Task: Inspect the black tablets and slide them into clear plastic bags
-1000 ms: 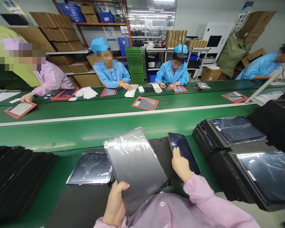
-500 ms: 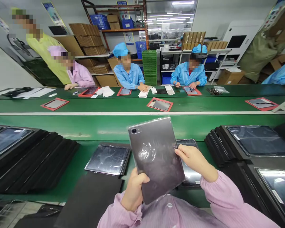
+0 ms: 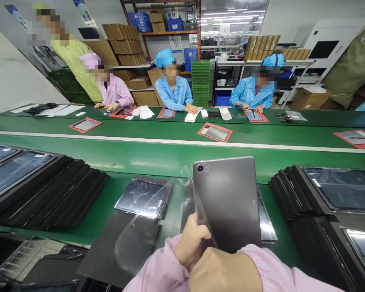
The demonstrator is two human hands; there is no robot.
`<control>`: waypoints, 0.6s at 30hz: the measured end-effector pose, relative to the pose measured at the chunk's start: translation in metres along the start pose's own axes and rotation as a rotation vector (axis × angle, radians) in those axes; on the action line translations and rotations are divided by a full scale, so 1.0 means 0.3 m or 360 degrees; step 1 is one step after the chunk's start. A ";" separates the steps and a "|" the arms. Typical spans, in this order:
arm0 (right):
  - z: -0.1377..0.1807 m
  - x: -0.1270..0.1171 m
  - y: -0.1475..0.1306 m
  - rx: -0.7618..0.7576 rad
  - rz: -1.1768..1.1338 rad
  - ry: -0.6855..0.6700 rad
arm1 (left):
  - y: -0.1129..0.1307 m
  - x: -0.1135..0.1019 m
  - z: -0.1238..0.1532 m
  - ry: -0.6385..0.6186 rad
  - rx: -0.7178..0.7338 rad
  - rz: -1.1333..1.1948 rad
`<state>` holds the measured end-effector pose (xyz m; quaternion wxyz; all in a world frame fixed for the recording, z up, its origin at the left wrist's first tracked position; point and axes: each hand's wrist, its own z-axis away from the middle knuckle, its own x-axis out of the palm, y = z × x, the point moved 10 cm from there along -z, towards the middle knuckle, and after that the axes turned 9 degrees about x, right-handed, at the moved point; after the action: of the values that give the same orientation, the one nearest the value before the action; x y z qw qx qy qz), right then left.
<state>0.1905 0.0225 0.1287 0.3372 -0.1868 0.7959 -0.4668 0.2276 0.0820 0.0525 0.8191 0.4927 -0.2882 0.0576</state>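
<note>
A dark grey tablet (image 3: 231,198) is held upright in front of me, its back with the round camera facing me. My left hand (image 3: 194,239) is shut on its lower left edge, thumb on the back. Clear film (image 3: 203,207) is lifted off the back and folds away past the left edge, a loose sheet of it spreading over a black foam sheet (image 3: 106,247). My right hand (image 3: 222,269) crosses low in front of the tablet, closed at the film; its fingertips are hidden. Behind the tablet lies another wrapped tablet (image 3: 266,219), partly covered.
A film-wrapped tablet (image 3: 142,198) lies left of my hands. Stacked black sleeves with tablets stand at left (image 3: 48,194) and right (image 3: 298,202). Beyond, a green conveyor (image 3: 158,152) carries tablets on red mats (image 3: 215,132). Several co-workers sit or stand across it.
My right hand has moved from the tablet's right edge down and left across its front. The film has come away from the back. The tablet has shifted right, and the view has turned slightly.
</note>
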 end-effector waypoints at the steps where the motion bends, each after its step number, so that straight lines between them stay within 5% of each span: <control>1: 0.006 -0.027 -0.024 -0.0037 -0.0024 0.0047 | 0.004 0.003 0.002 -0.0015 0.0009 0.0009; 5: 0.064 -0.175 -0.078 0.0098 -0.0104 0.0366 | 0.011 -0.027 -0.004 0.0036 0.0071 -0.0057; 11: 0.435 -0.483 0.120 0.1310 0.0259 0.1630 | 0.015 -0.103 -0.050 0.0272 0.0147 -0.0123; 13: 0.462 -0.465 0.180 0.1425 0.0337 0.1707 | 0.019 -0.107 -0.066 0.0320 0.0231 -0.0290; 15: 0.401 -0.394 0.260 0.1420 0.0268 0.1522 | 0.010 -0.086 -0.074 0.0268 0.0322 -0.0526; 18: 0.352 -0.328 0.365 0.1490 0.0113 0.1513 | -0.030 -0.006 -0.068 -0.0065 0.0499 -0.1005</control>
<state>0.3366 0.0716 0.0335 0.0103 0.2316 0.5771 -0.7831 0.2381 0.0948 0.0375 0.7049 0.6783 -0.1256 -0.1648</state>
